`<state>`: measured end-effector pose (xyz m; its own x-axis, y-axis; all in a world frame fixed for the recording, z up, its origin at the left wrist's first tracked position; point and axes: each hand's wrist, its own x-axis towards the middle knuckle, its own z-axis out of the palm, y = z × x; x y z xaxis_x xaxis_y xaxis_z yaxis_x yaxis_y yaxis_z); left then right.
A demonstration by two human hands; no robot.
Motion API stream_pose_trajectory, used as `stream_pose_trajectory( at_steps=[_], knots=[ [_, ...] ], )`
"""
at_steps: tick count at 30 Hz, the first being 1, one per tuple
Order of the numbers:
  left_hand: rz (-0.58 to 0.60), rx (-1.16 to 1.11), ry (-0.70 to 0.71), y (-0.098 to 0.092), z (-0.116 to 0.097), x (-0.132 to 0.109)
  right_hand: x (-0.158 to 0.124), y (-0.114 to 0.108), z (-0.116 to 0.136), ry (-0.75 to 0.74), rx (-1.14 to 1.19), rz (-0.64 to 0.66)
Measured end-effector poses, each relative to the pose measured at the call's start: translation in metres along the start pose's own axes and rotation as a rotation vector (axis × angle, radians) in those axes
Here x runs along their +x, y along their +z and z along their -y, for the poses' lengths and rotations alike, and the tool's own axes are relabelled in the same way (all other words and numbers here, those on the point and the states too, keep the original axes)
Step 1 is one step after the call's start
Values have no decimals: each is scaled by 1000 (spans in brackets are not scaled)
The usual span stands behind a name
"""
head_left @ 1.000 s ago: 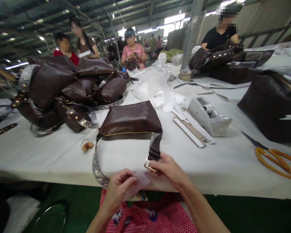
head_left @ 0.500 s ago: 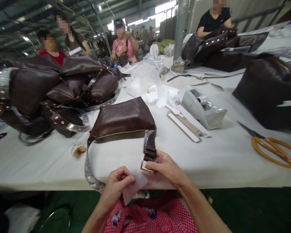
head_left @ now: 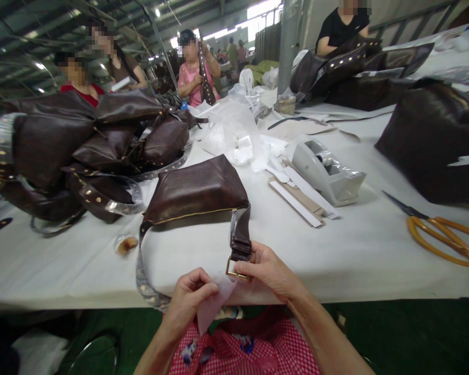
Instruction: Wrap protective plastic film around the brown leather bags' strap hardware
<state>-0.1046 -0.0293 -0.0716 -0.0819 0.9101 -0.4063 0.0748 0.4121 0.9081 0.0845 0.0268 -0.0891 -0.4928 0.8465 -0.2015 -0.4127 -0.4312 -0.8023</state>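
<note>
A dark brown leather bag (head_left: pixel 197 190) lies on the white-covered table in front of me, its gold zip towards me. From its right end a short strap (head_left: pixel 241 229) runs down to a gold buckle (head_left: pixel 231 269). My right hand (head_left: pixel 268 271) is closed on the buckle, thumb on top. Pinched in my left hand (head_left: pixel 191 297) is a thin, translucent pinkish-white sheet (head_left: pixel 214 304), whose upper tip reaches close to the buckle. The long strap (head_left: pixel 144 276), wrapped in clear film, hangs from the bag's left end over the table edge behind my left hand.
Brown bags (head_left: pixel 54 146) are heaped at the left, and another bag (head_left: pixel 433 146) stands at the right. A grey tape dispenser (head_left: pixel 324 172), card strips (head_left: pixel 297 203) and orange-handled scissors (head_left: pixel 445 239) lie right of centre. Crumpled plastic (head_left: pixel 234 130) is behind; several people are beyond.
Both hands hold nearly the same places, and the sheet's tip has shifted slightly. Across the table, a person in pink has raised a studded strap.
</note>
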Motion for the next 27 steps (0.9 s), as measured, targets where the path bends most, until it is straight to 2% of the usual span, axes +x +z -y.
stream_pose_trajectory(
  at_steps=[8,18,27],
  knots=[
    [23,34,1,6,-4,3,1,0,2,-6,-9,39],
    [58,91,-10,10,-10,3,1,3,6,10,-71,-20],
    [83,20,-10,18,-7,5,3,3,7,-9,-76,-40]
  ],
)
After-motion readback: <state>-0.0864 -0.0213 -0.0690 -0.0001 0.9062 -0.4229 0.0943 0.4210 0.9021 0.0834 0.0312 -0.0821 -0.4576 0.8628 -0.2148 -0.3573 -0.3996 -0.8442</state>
